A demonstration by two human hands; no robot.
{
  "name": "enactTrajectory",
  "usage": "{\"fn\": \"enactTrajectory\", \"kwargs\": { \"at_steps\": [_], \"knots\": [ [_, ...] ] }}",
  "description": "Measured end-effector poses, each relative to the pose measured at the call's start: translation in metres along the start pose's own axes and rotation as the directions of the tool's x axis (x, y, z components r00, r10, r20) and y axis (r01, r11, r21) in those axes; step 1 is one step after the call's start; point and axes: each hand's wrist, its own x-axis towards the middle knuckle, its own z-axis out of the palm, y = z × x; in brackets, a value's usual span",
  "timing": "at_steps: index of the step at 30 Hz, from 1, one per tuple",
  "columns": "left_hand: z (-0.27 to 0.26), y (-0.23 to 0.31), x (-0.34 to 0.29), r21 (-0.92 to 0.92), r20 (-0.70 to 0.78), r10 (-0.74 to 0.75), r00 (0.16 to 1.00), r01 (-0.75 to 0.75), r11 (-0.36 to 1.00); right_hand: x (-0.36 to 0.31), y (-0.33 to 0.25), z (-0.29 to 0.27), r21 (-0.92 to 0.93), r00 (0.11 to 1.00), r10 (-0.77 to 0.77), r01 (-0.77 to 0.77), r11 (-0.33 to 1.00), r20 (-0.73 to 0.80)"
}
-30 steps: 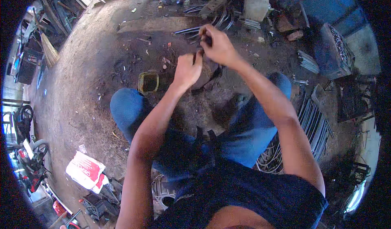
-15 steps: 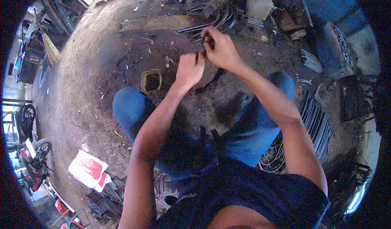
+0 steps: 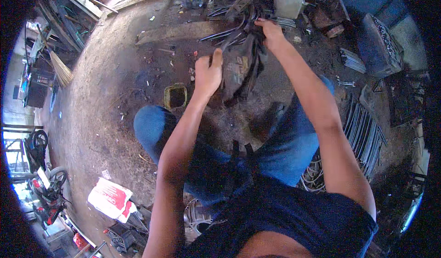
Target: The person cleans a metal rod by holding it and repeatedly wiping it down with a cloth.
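Note:
A dark, crumpled bag, thin like plastic and with a faded printed patch on its front, hangs between my hands over the floor. My left hand is closed on its upper left edge, thumb pointing up. Farther out and to the right, my right hand pinches the bag's upper right edge. The top stretches between the two grips while the lower end dangles loose. What the bag holds, if anything, is hidden. To the left of my left hand, a small square container with a yellowish rim stands on the ground.
Bent metal rods and a pale jerrycan lie beyond my hands, near a flat wooden plank. Wrenches and a rod bundle are at right. Long rods lie beside my right leg; a white-red sack is lower left.
My hands, close together before, have moved apart, the right one outward to the right. The dark bag now shows spread between them. The view has shifted slightly.

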Motion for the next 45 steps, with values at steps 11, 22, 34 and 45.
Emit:
{"fn": "enactTrajectory", "kwargs": {
  "at_steps": [11, 22, 34, 45],
  "knots": [
    [0.003, 0.051, -0.004, -0.564, 0.086, -0.368, 0.926, 0.349, 0.748, -0.046, -0.011, 0.03, 0.253, 0.927, 0.021, -0.124, 0.96, 0.374],
    [0.016, 0.02, 0.003, -0.442, 0.07, -0.115, 0.991, 0.135, 0.887, -0.056, 0.03, 0.057, -0.438, 0.767, -0.622, 0.619, 0.651, 0.159],
    [0.019, 0.01, 0.001, -0.417, 0.041, -0.236, 0.971, 0.231, 0.879, -0.091, 0.059, 0.053, -0.465, 0.768, -0.598, 0.627, 0.626, 0.231],
    [0.034, 0.034, -0.003, -0.603, 0.162, -0.291, 0.943, 0.328, 0.727, -0.025, 0.041, 0.042, 0.086, 0.891, 0.309, -0.354, 0.931, 0.333]
  ]
}}
